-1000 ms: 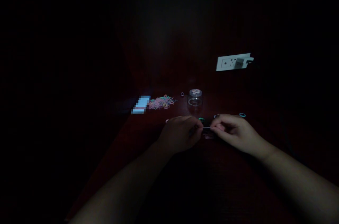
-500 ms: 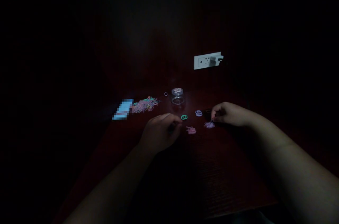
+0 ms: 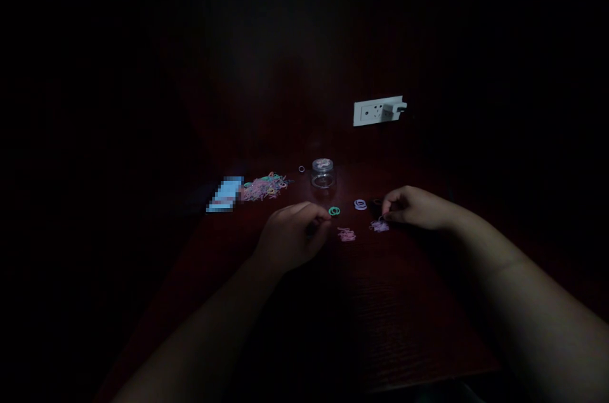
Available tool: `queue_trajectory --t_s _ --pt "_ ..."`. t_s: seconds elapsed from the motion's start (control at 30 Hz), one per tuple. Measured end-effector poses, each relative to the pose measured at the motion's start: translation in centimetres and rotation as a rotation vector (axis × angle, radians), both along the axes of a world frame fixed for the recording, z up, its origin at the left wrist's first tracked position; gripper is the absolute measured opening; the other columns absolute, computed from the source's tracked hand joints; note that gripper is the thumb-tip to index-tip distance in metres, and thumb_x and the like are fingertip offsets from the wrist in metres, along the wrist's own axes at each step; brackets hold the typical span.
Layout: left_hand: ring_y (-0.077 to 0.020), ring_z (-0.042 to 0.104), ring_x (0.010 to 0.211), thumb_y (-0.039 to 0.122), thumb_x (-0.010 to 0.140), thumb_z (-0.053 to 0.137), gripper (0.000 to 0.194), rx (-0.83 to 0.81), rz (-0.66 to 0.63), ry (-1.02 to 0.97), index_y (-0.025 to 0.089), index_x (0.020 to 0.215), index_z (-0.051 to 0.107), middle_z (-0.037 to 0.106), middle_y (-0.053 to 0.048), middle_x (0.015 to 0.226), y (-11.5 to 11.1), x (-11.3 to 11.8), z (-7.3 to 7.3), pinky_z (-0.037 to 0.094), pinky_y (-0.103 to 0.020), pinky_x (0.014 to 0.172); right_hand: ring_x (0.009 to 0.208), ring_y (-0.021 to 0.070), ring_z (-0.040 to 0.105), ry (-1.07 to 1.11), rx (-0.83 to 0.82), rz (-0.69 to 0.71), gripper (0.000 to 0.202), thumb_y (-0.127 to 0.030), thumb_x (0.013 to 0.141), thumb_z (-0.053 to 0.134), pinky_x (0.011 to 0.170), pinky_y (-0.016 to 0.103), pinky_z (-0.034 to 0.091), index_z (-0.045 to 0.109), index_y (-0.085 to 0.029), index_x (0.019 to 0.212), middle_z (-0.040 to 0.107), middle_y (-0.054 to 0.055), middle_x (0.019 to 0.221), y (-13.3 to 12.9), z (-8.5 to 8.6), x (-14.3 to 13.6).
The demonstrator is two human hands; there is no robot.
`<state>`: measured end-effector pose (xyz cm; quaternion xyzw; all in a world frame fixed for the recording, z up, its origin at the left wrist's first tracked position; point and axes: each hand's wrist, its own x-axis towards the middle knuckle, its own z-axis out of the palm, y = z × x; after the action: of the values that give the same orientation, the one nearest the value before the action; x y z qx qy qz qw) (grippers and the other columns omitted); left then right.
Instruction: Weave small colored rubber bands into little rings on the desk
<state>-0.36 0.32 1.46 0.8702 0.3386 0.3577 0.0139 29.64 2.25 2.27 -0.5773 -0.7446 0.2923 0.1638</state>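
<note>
My right hand [image 3: 413, 206] pinches at a thin purple rubber band right above a small heap of purple rubber bands [image 3: 379, 226]. My left hand [image 3: 295, 233] is curled, thumb and forefinger close together, just left of the green hair ties [image 3: 334, 211]; whatever its fingertips may hold is too dark to make out. Between the hands lie a small heap of pink rubber bands [image 3: 347, 235] and, farther back, a few purple hair ties [image 3: 360, 205]. A faint dark ring [image 3: 377, 201] lies beside my right fingertips.
A clear lidded jar [image 3: 323, 176] stands at the back of the dark red table [image 3: 399, 308]. A mixed pile of coloured bands [image 3: 266, 188] lies left, beside a bright pixelated rectangle [image 3: 226, 194]. One ring [image 3: 301, 169] sits near the jar. A socket panel [image 3: 378, 111] with a plug is on the wall.
The whole view has shifted slightly, so things appear a little farther right. My right fingertips stay at the purple heap, and my left hand keeps its place by the green hair ties.
</note>
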Motion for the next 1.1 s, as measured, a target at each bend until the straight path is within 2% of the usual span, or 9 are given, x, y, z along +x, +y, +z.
queue_trajectory --t_s 0.37,0.73,0.97,1.1 --pt "-0.0139 0.063 0.074 0.029 0.089 0.055 0.012 0.014 -0.003 -0.003 0.022 0.09 0.065 0.07 0.002 0.083 0.3 -0.1 -0.3 0.047 -0.027 0.064 0.064 0.0159 0.055 -0.054 -0.025 0.018 0.013 -0.031 0.07 0.065 0.062 0.029 0.042 0.069 -0.02 0.074 0.064 0.0 0.069 0.4 -0.5 0.4" --pt "-0.0139 0.064 0.075 0.028 0.089 0.055 0.011 0.005 -0.002 -0.017 0.022 0.09 0.064 0.07 0.001 0.084 0.2 0.0 -0.2 0.048 -0.026 0.064 0.063 0.0154 0.054 -0.07 -0.036 0.042 0.019 -0.037 0.07 0.067 0.059 0.027 0.041 0.07 -0.019 0.075 0.064 0.0 0.067 0.5 -0.8 0.9" --pt "-0.0135 0.063 0.075 0.028 0.089 0.054 0.012 0.018 0.009 -0.003 0.022 0.089 0.064 0.07 0.001 0.084 0.2 0.0 -0.3 0.048 -0.026 0.065 0.065 0.0168 0.057 -0.049 -0.023 0.004 0.018 -0.033 0.071 0.063 0.061 0.029 0.045 0.068 -0.02 0.083 0.068 0.002 0.075 0.7 -0.9 1.2" --pt "-0.0135 0.063 0.073 0.028 0.089 0.053 0.013 0.028 -0.003 -0.018 0.022 0.089 0.065 0.069 0.001 0.082 0.3 0.1 -0.3 0.048 -0.026 0.063 0.069 0.0169 0.06 0.022 -0.002 0.016 0.033 -0.026 0.068 0.062 0.063 0.028 0.047 0.067 -0.02 0.1 0.069 0.003 0.084 0.6 -1.3 1.2"
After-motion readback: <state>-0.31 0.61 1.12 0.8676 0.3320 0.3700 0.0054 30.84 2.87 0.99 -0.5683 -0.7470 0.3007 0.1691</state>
